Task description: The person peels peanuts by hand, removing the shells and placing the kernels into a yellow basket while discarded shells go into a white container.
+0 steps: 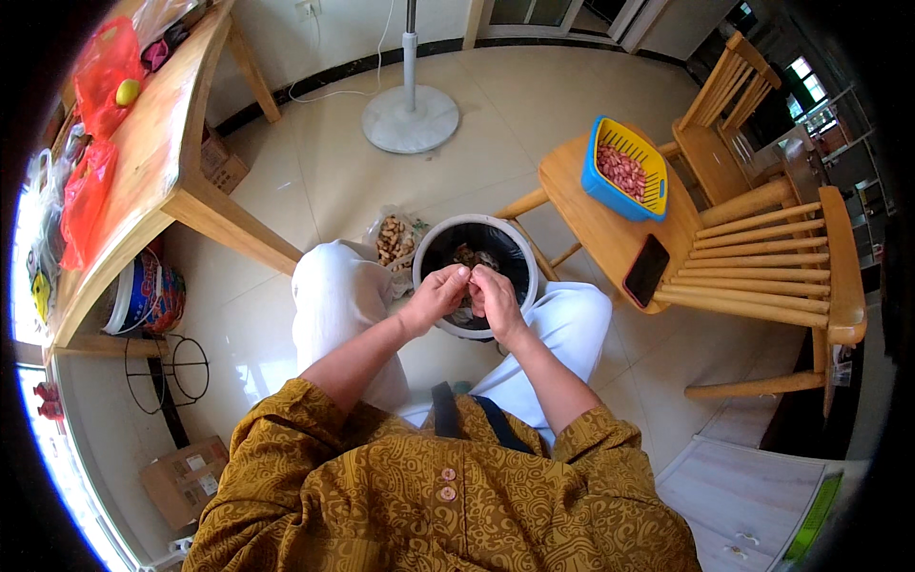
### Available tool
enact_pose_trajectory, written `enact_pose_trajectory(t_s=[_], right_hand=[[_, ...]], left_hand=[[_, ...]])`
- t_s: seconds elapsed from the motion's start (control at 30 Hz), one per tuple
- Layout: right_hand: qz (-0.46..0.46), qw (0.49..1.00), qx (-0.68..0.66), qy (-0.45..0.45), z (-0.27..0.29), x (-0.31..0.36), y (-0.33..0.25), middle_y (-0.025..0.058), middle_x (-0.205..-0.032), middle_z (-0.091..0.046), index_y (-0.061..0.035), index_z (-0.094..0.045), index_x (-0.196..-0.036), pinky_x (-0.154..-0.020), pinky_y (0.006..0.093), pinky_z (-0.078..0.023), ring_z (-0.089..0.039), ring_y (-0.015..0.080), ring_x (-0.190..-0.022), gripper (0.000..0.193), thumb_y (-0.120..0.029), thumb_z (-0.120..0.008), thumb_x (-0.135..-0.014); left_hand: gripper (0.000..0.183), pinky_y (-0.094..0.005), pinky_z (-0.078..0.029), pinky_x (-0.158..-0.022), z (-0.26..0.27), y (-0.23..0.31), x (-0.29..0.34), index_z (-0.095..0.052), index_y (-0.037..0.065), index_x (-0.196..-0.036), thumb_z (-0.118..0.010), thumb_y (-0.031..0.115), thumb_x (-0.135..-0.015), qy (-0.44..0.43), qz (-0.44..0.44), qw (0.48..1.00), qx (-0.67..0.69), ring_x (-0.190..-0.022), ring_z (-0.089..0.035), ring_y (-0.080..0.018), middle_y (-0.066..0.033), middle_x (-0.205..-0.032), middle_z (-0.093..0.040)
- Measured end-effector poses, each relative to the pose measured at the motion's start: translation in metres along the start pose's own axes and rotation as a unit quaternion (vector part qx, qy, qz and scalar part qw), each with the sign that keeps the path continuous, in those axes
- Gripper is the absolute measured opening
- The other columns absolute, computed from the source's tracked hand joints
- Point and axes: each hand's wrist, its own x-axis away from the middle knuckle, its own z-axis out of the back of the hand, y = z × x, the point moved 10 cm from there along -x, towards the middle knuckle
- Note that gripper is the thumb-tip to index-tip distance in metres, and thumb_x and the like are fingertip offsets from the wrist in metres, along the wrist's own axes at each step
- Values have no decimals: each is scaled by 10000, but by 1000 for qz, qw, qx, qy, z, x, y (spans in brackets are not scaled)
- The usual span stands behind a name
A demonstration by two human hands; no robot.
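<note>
My left hand (pixel 438 294) and my right hand (pixel 495 297) meet fingertip to fingertip above a round bin (pixel 417 263) with a pale rim and a dark liner. Both are closed in a pinch; whatever lies between the fingers is too small and covered to make out. Inside the bin lie brownish scraps (pixel 474 255), partly hidden by my hands. Beside the bin, near my left knee, a clear plastic bag holds peanuts in their shells (pixel 393 240). To the right, reddish-pink shelled peanuts (pixel 620 173) fill part of a yellow basket set in a blue one (pixel 604 197).
The baskets and a dark phone (pixel 647 268) rest on a wooden chair (pixel 575 179); another chair (pixel 721 153) stands behind. A wooden table (pixel 152 143) with red plastic bags (pixel 108 81) is at left. A round white stand base (pixel 410 122) sits ahead, with a cord on the floor.
</note>
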Motion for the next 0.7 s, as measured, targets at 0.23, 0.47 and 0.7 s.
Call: enact_pose_trajectory(t_s=[0.23, 0.47, 0.7], right_hand=[[-26, 999, -20, 3, 1, 0, -2, -35, -630, -411, -94, -483, -775, -409, 209, -287, -359, 44, -473, 327, -360, -421, -955], [-56, 987, -153, -4, -2, -3, 14, -34, -652, -428, -90, -518, -847, -417, 189, -279, -374, 40, -505, 269, -345, -541, -931], [-43, 992, -107, -45, -10, -2, 0, -29, -676, -458, -85, -531, -869, -435, 176, -293, -392, 39, -524, 237, -314, -560, -925]], left_hand=[[326, -205, -285, -512, 1, 10, 2, -464, 109, -815, -386, 371, -991, 17, -44, 996, -74, -587, -325, -42, 64, -661, -357], [338, -232, -350, -575, 15, 26, 0, -464, 76, -814, -393, 357, -989, 73, -145, 954, -251, -646, -386, -78, 23, -688, -406], [321, -231, -250, -453, 17, -11, -3, -459, 139, -800, -391, 396, -980, -1, 48, 994, 98, -502, -309, -66, 57, -610, -352]])
